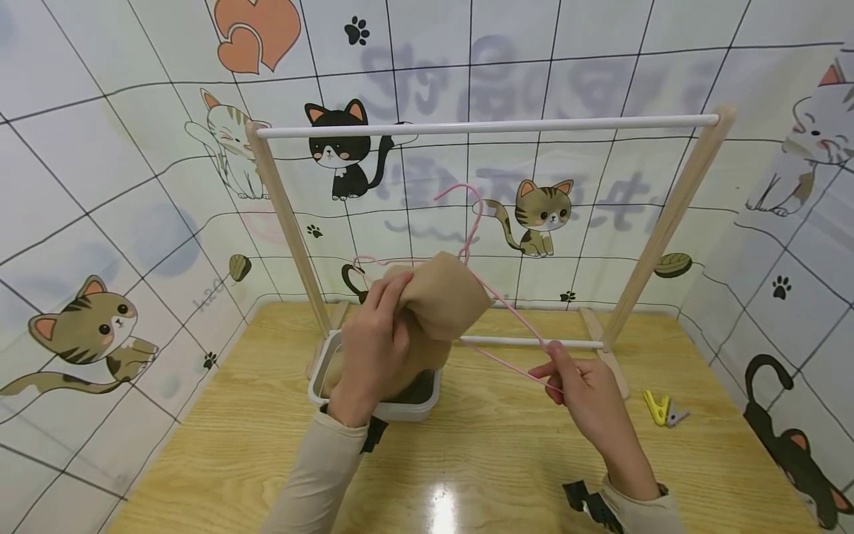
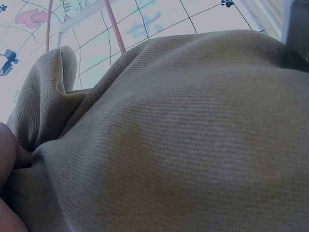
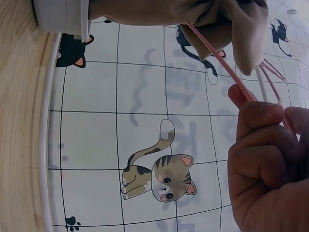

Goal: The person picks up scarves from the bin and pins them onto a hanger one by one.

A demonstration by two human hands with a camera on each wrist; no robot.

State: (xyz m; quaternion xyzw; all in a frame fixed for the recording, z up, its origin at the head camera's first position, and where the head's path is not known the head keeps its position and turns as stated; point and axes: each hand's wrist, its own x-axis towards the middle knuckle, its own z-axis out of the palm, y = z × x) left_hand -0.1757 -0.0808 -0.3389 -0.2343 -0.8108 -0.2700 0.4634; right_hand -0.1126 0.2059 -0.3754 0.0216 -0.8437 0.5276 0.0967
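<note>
A pink wire hanger (image 1: 505, 297) is tilted in front of the rack, its hook pointing up. My right hand (image 1: 587, 393) pinches it at the right corner; the right wrist view shows curled fingers (image 3: 260, 154) around the wire. Bunched tan cloth (image 1: 447, 297) is gripped by my left hand (image 1: 376, 341), and its upper part overlaps the left side of the hanger. Lower down, the cloth hangs into a white basin (image 1: 416, 411). In the left wrist view the ribbed tan cloth (image 2: 183, 130) fills most of the picture, with the thumb at the left edge.
Behind the hands stands a wooden rack with a white top bar (image 1: 494, 127) and a low white bar (image 1: 507, 341). Yellow and grey clothespins (image 1: 657, 408) lie at the right of the wooden table (image 1: 227, 445). A cat-printed sheet (image 1: 600, 89) surrounds the table.
</note>
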